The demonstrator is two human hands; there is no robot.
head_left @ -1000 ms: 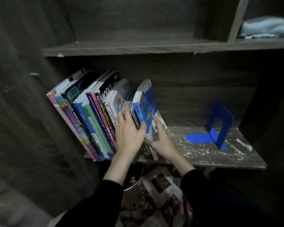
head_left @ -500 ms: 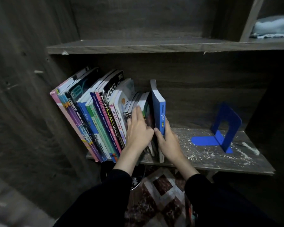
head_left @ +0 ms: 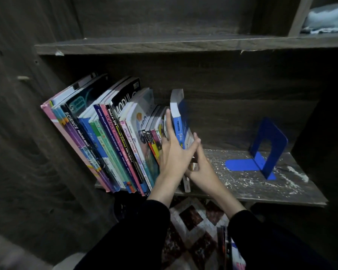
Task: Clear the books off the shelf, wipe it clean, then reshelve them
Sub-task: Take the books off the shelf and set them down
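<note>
A row of several textbooks (head_left: 113, 145) leans to the left on the dusty lower shelf (head_left: 252, 184). At the row's right end a blue book (head_left: 179, 117) stands nearly upright. My left hand (head_left: 174, 154) lies with straight fingers against the spines just left of the blue book, its thumb reaching across the book's lower spine. My right hand (head_left: 203, 170) is at the blue book's lower right side, partly behind my left hand, with fingers curled round its bottom edge.
A blue metal bookend (head_left: 267, 145) stands on the right part of the shelf, among white dust flecks. Above is another shelf board (head_left: 183, 44), with a pale cloth (head_left: 328, 18) at the top right. A patterned rug (head_left: 193, 230) and some books (head_left: 230, 254) lie below.
The blue book has gone from tilted with its cover showing to nearly upright against the row. My left hand slid right and now overlaps my right hand.
</note>
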